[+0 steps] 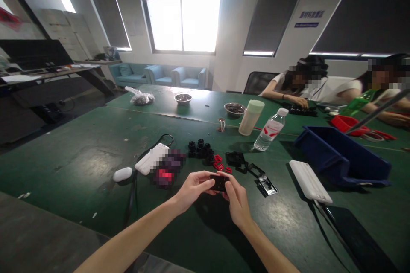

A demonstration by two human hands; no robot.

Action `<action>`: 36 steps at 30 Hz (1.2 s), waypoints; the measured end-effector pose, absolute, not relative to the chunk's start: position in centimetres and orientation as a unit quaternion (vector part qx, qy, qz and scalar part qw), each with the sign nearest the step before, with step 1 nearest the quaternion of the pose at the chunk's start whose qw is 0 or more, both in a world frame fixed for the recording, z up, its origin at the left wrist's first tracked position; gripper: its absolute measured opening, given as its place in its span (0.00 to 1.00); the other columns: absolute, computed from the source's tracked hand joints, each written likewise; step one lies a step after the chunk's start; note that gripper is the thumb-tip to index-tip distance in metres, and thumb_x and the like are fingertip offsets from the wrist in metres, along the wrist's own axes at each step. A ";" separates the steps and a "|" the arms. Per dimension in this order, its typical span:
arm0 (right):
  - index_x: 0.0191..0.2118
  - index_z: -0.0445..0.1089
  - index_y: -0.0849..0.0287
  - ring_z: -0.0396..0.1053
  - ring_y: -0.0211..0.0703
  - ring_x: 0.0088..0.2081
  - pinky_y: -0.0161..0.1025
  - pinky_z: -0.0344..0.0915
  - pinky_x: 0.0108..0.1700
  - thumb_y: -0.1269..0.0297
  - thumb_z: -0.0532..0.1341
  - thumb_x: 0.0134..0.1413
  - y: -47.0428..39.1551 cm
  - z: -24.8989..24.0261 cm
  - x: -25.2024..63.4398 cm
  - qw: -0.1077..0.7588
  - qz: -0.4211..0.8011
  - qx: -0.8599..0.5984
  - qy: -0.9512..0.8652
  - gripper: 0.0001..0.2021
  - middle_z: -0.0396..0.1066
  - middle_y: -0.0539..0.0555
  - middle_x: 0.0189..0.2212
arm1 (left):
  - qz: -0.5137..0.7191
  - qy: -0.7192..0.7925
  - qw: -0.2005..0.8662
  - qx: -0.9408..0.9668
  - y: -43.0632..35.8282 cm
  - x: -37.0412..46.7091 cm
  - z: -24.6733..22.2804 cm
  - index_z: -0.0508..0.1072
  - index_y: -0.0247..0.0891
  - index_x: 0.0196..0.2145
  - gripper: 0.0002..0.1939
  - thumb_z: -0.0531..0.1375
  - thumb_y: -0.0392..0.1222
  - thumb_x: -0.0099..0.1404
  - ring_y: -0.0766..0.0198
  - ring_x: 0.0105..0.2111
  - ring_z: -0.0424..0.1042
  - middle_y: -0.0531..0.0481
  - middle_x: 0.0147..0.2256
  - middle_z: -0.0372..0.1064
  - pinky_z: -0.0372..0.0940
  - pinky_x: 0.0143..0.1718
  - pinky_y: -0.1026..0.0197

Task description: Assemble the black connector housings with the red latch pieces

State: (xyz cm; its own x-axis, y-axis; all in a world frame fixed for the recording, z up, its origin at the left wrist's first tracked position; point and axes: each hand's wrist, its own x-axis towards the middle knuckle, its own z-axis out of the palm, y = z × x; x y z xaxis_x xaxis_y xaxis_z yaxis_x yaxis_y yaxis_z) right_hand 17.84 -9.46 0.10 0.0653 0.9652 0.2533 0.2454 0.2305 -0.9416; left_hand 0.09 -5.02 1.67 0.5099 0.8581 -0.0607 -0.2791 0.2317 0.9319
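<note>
- Head view, far left of the green table [80,145]: I spot a white case [122,174] near a white block [150,160].
- Left hand [195,185]: thumb and fingers clamped on one end of a black part [219,183].
- Black caps [201,149], bunched just beyond that hand.
- Black part: held over the table, between the two hands, red clips [218,163] lying just past it.
- Right hand [237,198]: clamped on its other end.
- Farther over, a silver frame [270,190], a bottle [270,130], a blue bin [320,158].
</note>
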 end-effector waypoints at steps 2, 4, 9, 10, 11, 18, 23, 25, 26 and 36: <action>0.55 0.74 0.57 0.76 0.45 0.33 0.38 0.72 0.35 0.44 0.58 0.68 -9.3 0.2 17.8 0.521 0.326 -0.507 -0.605 0.24 0.80 0.55 0.39 | 0.401 0.309 0.706 0.495 -5.0 0.2 1.5 0.82 0.33 0.50 0.25 0.73 0.54 0.62 0.55 0.42 0.80 0.39 0.45 0.81 0.76 0.42 0.58; 0.51 0.75 0.58 0.76 0.45 0.34 0.38 0.72 0.36 0.43 0.63 0.64 -9.2 0.3 17.6 0.520 0.306 -0.511 -0.612 0.22 0.80 0.55 0.37 | 0.407 0.308 0.687 0.517 -5.0 0.3 1.3 0.83 0.33 0.49 0.25 0.73 0.54 0.62 0.55 0.41 0.80 0.39 0.44 0.81 0.76 0.42 0.57; 0.46 0.74 0.58 0.73 0.44 0.30 0.37 0.69 0.31 0.45 0.65 0.63 -9.1 0.1 17.3 0.502 0.305 -0.537 -0.606 0.20 0.78 0.53 0.33 | 0.410 0.302 0.667 0.544 -5.1 0.3 0.7 0.82 0.33 0.51 0.26 0.73 0.55 0.61 0.53 0.41 0.80 0.39 0.43 0.81 0.76 0.44 0.55; 0.47 0.74 0.58 0.74 0.44 0.31 0.37 0.70 0.32 0.46 0.65 0.63 -9.2 0.0 17.3 0.501 0.306 -0.534 -0.608 0.19 0.79 0.54 0.34 | 0.410 0.301 0.668 0.543 -5.1 0.3 0.6 0.83 0.33 0.51 0.27 0.73 0.55 0.61 0.53 0.41 0.81 0.39 0.43 0.82 0.76 0.43 0.55; 0.47 0.74 0.58 0.75 0.45 0.32 0.37 0.70 0.33 0.46 0.65 0.64 -9.2 0.0 17.3 0.500 0.307 -0.531 -0.611 0.19 0.79 0.54 0.35 | 0.411 0.300 0.670 0.541 -5.1 0.3 0.5 0.83 0.33 0.50 0.27 0.74 0.55 0.60 0.53 0.41 0.81 0.38 0.43 0.82 0.76 0.43 0.55; 0.49 0.74 0.58 0.77 0.46 0.34 0.38 0.73 0.36 0.48 0.64 0.65 -9.2 0.2 17.6 0.502 0.305 -0.524 -0.617 0.18 0.81 0.55 0.37 | 0.407 0.305 0.692 0.513 -5.1 0.5 1.1 0.83 0.32 0.49 0.27 0.74 0.54 0.60 0.57 0.38 0.79 0.39 0.41 0.82 0.76 0.42 0.57; 0.60 0.71 0.57 0.79 0.51 0.43 0.43 0.76 0.44 0.49 0.59 0.70 -9.3 0.2 17.8 0.498 0.326 -0.486 -0.640 0.22 0.80 0.57 0.44 | 0.405 0.305 0.701 0.501 -5.1 0.1 2.1 0.83 0.31 0.50 0.26 0.72 0.54 0.62 0.57 0.38 0.79 0.39 0.43 0.81 0.75 0.38 0.60; 0.66 0.65 0.56 0.78 0.50 0.42 0.42 0.75 0.41 0.49 0.57 0.71 -9.3 0.1 18.1 0.490 0.317 -0.486 -0.651 0.26 0.79 0.56 0.42 | 0.410 0.305 0.702 0.497 -5.0 -0.1 2.3 0.82 0.31 0.51 0.26 0.72 0.54 0.63 0.58 0.38 0.79 0.39 0.44 0.81 0.74 0.38 0.61; 0.69 0.62 0.56 0.78 0.49 0.41 0.41 0.75 0.40 0.49 0.58 0.70 -9.3 0.0 18.3 0.489 0.298 -0.485 -0.661 0.27 0.79 0.56 0.42 | 0.412 0.303 0.705 0.492 -4.9 -0.2 2.4 0.82 0.32 0.51 0.25 0.71 0.53 0.64 0.58 0.38 0.79 0.38 0.44 0.81 0.73 0.37 0.62; 0.62 0.68 0.49 0.75 0.53 0.53 0.49 0.78 0.49 0.65 0.67 0.64 -8.7 2.5 20.8 0.431 -0.038 -0.394 -0.811 0.22 0.74 0.61 0.54 | 0.406 0.305 0.754 0.417 -4.6 -0.8 3.1 0.80 0.34 0.52 0.25 0.73 0.51 0.62 0.63 0.32 0.80 0.43 0.39 0.81 0.72 0.34 0.65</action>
